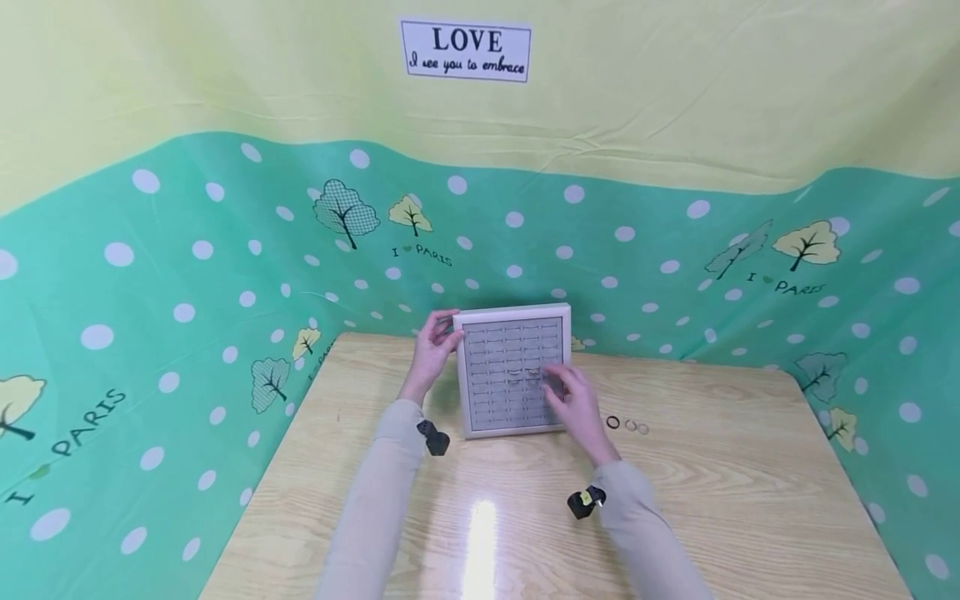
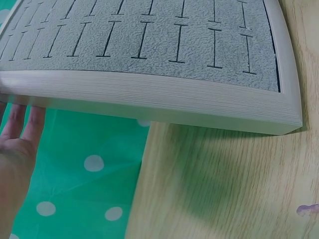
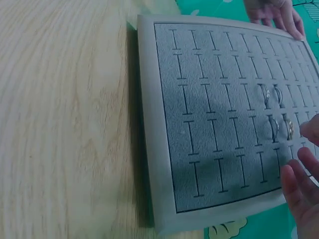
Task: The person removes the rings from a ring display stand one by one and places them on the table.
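Observation:
A grey felt ring tray [image 1: 480, 427] with a pale frame stands tilted up at the back of the wooden table. My left hand [image 1: 433, 343] grips its upper left corner, fingers [image 3: 273, 12] curled over the rim and fingers [image 2: 21, 130] behind the raised edge [image 2: 149, 97]. My right hand [image 1: 572, 397] hovers over the tray's right side with relaxed fingers [image 3: 298, 180] close to the slots and holds nothing that I can see. A few rings [image 3: 277, 110] sit in the slots of the felt [image 3: 214, 119]. Three loose rings [image 1: 628, 425] lie on the table right of the tray.
The wooden table [image 1: 720, 483] is walled on three sides by a green dotted cloth [image 1: 187, 333]. A LOVE sign [image 1: 466, 50] hangs on the yellow cloth above. Small black wrist cameras [image 1: 433, 437] sit on both sleeves.

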Available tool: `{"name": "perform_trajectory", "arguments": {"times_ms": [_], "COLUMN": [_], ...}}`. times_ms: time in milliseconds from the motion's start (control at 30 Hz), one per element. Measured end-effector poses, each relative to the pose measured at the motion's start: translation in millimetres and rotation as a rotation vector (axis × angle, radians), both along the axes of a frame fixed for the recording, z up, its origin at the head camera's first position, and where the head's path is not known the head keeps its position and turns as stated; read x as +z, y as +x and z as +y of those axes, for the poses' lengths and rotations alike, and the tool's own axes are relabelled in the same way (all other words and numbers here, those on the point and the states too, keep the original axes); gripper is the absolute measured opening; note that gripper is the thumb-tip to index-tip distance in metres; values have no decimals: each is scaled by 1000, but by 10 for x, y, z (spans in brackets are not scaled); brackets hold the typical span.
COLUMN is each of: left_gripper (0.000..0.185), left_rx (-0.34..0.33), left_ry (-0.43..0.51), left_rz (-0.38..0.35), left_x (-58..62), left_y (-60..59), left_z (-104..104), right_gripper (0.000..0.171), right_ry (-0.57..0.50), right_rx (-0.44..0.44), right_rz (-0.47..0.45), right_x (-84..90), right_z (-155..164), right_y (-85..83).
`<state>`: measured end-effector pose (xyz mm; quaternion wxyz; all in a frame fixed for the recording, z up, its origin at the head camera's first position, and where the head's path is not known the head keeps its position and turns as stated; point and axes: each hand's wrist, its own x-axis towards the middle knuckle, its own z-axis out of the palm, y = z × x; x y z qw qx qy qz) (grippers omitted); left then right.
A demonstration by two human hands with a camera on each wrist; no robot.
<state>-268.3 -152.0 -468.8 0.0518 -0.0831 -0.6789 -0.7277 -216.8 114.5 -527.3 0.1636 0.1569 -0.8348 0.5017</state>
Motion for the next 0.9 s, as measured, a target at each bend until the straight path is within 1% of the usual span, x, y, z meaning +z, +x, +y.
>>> {"name": "perform_trajectory", "arguments": {"times_ms": [167, 300, 433, 667, 900], "left_gripper": [42, 43, 42, 43, 40], "left_rx": [3, 1, -1, 6, 27], "left_ry": [9, 5, 7, 23, -10], "left_rz": [-5, -16, -15, 7, 38], "left_x": [18, 4, -14, -196, -254], "left_y": [-1, -10, -18, -133, -146], "left_z": [-6, -5, -12, -45, -27], "right_gripper": [30, 27, 25, 23, 16], "right_ry": [-5, -24, -51, -98, -115], "right_rx": [-12, -46, -67, -99, -186], "right_rz": [2, -27, -32, -24, -38], "right_x": [13, -15, -46, -77, -93], "right_z": [-92, -137, -165, -223, -303], "right_y": [-68, -111, -132, -149, -155]}}
